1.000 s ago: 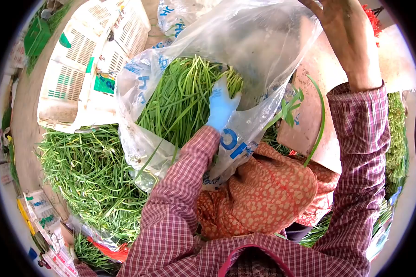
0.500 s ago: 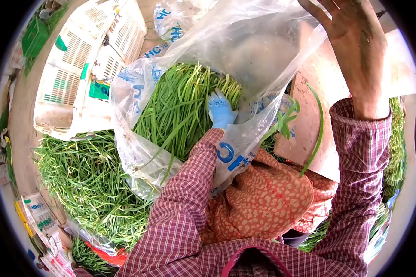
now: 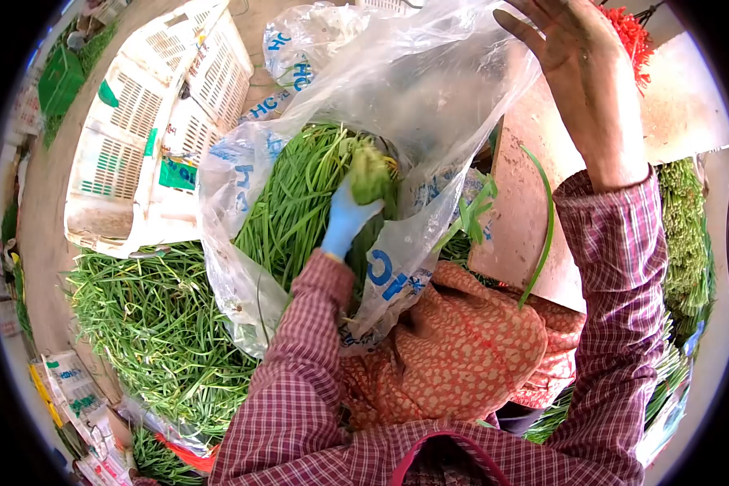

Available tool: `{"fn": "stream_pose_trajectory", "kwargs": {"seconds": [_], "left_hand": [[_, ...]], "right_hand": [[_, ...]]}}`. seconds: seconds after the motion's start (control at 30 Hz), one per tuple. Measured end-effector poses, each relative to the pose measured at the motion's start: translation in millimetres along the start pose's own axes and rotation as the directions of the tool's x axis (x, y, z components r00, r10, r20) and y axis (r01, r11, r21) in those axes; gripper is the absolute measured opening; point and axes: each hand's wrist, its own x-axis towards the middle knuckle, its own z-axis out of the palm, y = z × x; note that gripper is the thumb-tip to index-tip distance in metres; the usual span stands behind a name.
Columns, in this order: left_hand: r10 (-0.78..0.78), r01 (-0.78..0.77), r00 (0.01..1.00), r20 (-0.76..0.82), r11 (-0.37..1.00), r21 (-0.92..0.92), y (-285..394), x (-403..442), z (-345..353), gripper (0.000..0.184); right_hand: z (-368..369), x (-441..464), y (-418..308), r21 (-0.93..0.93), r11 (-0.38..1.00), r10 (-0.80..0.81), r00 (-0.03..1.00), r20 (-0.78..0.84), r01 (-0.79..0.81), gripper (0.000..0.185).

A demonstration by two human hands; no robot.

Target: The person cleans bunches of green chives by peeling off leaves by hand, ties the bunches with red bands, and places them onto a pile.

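My left hand (image 3: pixel 350 217), in a blue glove, grips a bunch of garlic chives (image 3: pixel 370 172) inside a large clear plastic bag (image 3: pixel 454 89). The upper end of this bunch is smeared by motion. More garlic chives (image 3: pixel 287 198) lie packed in the bag beside the hand, their leaves pointing toward me. My bare right hand (image 3: pixel 579 61) is raised at the bag's upper right rim, thumb out to the left. The raised plastic reaches up to this hand, which appears to hold it. The frame's top edge cuts off its fingertips.
A heap of loose green leaves (image 3: pixel 162 324) lies left of the bag, below a white slatted crate (image 3: pixel 113 170). Right of the bag stands a pale board (image 3: pixel 526 202) with a long leaf across it. Red strands (image 3: pixel 630 40) hang behind my right hand. Bundled greens (image 3: pixel 684 243) line the far right.
My left hand has moved left and toward me, closing from flat on the chives to a grip on a bunch. My right hand and the bag's rim have shifted left.
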Motion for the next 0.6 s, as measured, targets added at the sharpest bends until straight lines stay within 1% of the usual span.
{"fn": "stream_pose_trajectory", "kwargs": {"seconds": [0.03,0.07,0.1,0.13,0.17,0.2,0.23,0.27,0.3,0.33,0.37,0.4,0.43,0.5,0.57,0.6], "left_hand": [[-0.006,0.006,1.0,0.004,0.969,-0.246,-5.7,-11.9,-16.4,0.073],[-0.084,0.091,0.996,0.034,0.912,-0.401,7.2,-29.0,-37.2,0.069],[-0.157,0.17,0.985,0.071,0.822,-0.543,24.6,-47.2,-58.1,0.065],[-0.162,0.168,0.985,0.058,0.828,-0.536,28.2,-60.9,-72.7,0.065],[-0.228,0.205,0.973,0.032,0.796,-0.57,30.2,-72.6,-85.0,0.06],[-0.291,0.239,0.957,0.012,0.759,-0.606,30.2,-82.8,-93.4,0.055],[-0.291,0.234,0.957,0.003,0.76,-0.606,26.6,-91.6,-96.9,0.055],[-0.246,0.146,0.968,-0.045,0.704,-0.695,20.4,-99.5,-98.0,0.053],[-0.204,0.056,0.974,-0.097,0.635,-0.771,19.5,-105.7,-100.8,0.052],[-0.2,0.09,0.978,-0.066,0.681,-0.727,18.3,-111.4,-106.6,0.053],[-0.2,0.087,0.977,-0.071,0.683,-0.725,21.6,-115.2,-108.8,0.053],[-0.177,0.069,0.981,-0.073,0.681,-0.729,25.6,-117.9,-108.8,0.054],[-0.151,0.05,0.986,-0.073,0.677,-0.734,29.8,-120.8,-109.5,0.055],[-0.133,0.054,0.99,-0.048,0.669,-0.741,34.3,-126.1,-112.5,0.056],[-0.165,0.051,0.983,-0.082,0.67,-0.74,37.3,-131.2,-111.4,0.058],[-0.136,0.023,0.986,-0.099,0.691,-0.723,33.0,-133.1,-111.6,0.058]], "right_hand": [[16.0,-5.0,1.3,-0.075,0.997,-0.003,0.997,-0.077,-0.002,0.034],[32.3,-10.0,2.4,-0.148,0.989,-0.007,0.988,-0.154,-0.016,0.034],[23.5,-11.0,5.8,-0.135,0.991,-0.007,0.989,-0.149,-0.013,0.034],[5.7,-11.3,12.2,-0.305,0.947,0.073,0.992,-0.107,-0.103,0.059],[-1.1,-10.4,16.7,-0.471,0.865,0.156,0.985,-0.078,-0.174,0.088],[0.7,-12.9,23.2,-0.573,0.798,0.2,0.979,-0.04,-0.186,0.085],[5.6,-18.8,34.0,-0.65,0.734,0.279,0.96,0.026,-0.195,0.082],[13.6,-28.7,42.1,-0.697,0.686,0.397,0.91,0.12,-0.208,0.079],[22.7,-39.1,54.0,-0.738,0.641,0.509,0.836,0.203,-0.211,0.076],[33.9,-49.5,64.2,-0.774,0.601,0.605,0.746,0.278,-0.199,0.074],[45.3,-59.1,74.6,-0.804,0.567,0.675,0.662,0.326,-0.182,0.071],[56.1,-67.3,83.4,-0.824,0.545,0.714,0.601,0.358,-0.157,0.068],[67.0,-73.8,93.2,-0.833,0.537,0.729,0.57,0.38,-0.131,0.066],[91.6,-78.2,103.6,-0.832,0.551,0.68,0.61,0.406,-0.061,0.062],[105.9,-82.2,123.9,-0.782,0.615,0.575,0.739,0.351,-0.107,0.056],[106.1,-83.8,143.3,-0.74,0.65,0.558,0.769,0.312,-0.171,0.06]]}}
